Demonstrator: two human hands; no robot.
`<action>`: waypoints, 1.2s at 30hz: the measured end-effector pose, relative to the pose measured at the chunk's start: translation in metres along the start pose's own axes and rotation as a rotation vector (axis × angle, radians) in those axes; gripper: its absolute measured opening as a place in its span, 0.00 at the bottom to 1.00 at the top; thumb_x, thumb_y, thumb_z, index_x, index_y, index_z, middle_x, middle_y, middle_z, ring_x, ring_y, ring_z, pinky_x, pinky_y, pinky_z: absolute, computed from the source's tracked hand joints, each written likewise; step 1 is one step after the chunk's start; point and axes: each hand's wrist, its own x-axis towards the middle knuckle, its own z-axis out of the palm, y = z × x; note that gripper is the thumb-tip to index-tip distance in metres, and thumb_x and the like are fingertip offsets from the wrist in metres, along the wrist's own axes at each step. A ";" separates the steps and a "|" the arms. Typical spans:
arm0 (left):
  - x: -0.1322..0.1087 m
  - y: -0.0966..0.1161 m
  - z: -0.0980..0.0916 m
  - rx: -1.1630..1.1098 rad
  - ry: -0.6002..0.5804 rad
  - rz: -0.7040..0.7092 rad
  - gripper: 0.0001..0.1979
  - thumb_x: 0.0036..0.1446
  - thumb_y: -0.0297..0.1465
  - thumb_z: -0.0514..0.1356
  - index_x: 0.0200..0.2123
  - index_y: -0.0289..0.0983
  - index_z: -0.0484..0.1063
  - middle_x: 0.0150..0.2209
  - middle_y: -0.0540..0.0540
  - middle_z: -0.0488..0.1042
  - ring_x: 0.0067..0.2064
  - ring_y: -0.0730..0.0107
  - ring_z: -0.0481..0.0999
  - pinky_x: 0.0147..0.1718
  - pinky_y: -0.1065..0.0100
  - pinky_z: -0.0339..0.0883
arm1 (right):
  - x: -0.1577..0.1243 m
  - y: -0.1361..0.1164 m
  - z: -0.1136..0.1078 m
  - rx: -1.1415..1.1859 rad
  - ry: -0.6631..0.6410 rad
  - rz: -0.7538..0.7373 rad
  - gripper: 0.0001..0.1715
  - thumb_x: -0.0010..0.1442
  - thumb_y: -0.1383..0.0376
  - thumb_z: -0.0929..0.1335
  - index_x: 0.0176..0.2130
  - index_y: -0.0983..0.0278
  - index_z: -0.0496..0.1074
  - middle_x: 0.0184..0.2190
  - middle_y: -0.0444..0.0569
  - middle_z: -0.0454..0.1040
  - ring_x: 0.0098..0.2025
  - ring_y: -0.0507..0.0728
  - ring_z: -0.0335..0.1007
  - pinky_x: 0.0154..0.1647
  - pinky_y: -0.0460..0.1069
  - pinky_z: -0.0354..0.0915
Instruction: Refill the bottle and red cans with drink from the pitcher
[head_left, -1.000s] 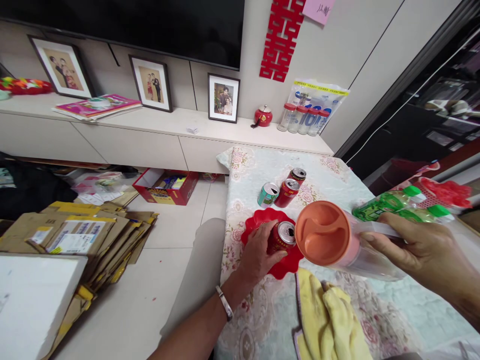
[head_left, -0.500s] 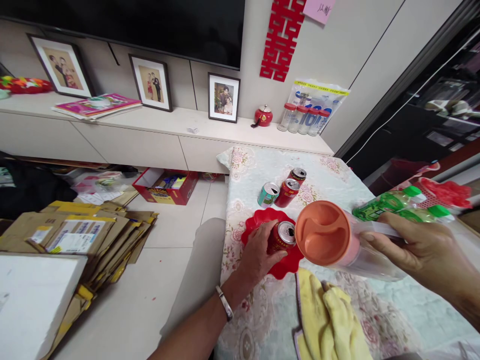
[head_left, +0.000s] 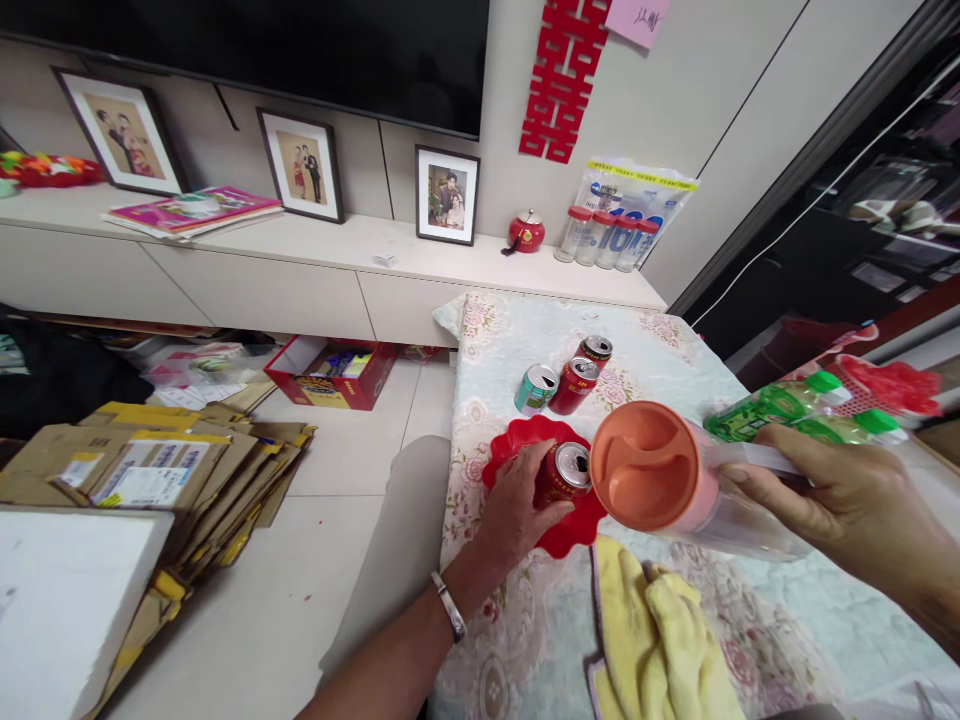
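Observation:
My left hand (head_left: 519,500) is wrapped round an opened red drink can (head_left: 564,472), which is over a red scalloped plate (head_left: 517,437). In my right hand (head_left: 832,510) is the handle of a clear plastic pitcher (head_left: 739,520) with an orange lid (head_left: 646,465). The pitcher is tipped to the left, its lid end close beside the can's top. I cannot make out any liquid between them. Behind the plate stand a green can (head_left: 535,390) and two more red cans, the nearer one (head_left: 575,386) in front of the other (head_left: 597,350).
A yellow cloth (head_left: 667,640) lies on the flowered tablecloth (head_left: 487,340) below the pitcher. Green-capped bottles (head_left: 780,408) and a pink basket (head_left: 862,385) are at the right. Flattened cardboard boxes (head_left: 217,480) and a red box (head_left: 334,380) sit on the floor at left.
Almost nothing differs. Both hands, the can and the tipped pitcher hold nearly the same place as before.

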 end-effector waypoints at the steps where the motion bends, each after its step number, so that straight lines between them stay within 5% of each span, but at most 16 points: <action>1: 0.000 -0.001 0.000 0.001 0.000 -0.003 0.40 0.55 0.27 0.72 0.67 0.45 0.61 0.65 0.39 0.72 0.66 0.45 0.71 0.66 0.41 0.63 | 0.000 0.000 0.000 -0.002 0.001 0.000 0.28 0.72 0.45 0.63 0.27 0.58 0.66 0.14 0.35 0.55 0.11 0.49 0.54 0.13 0.46 0.52; 36: 0.000 -0.003 0.002 0.004 0.001 -0.007 0.40 0.53 0.26 0.72 0.67 0.44 0.62 0.66 0.38 0.71 0.67 0.45 0.70 0.66 0.41 0.62 | -0.002 0.001 -0.001 0.022 -0.034 0.026 0.28 0.71 0.45 0.64 0.26 0.58 0.64 0.13 0.35 0.55 0.12 0.49 0.53 0.13 0.47 0.52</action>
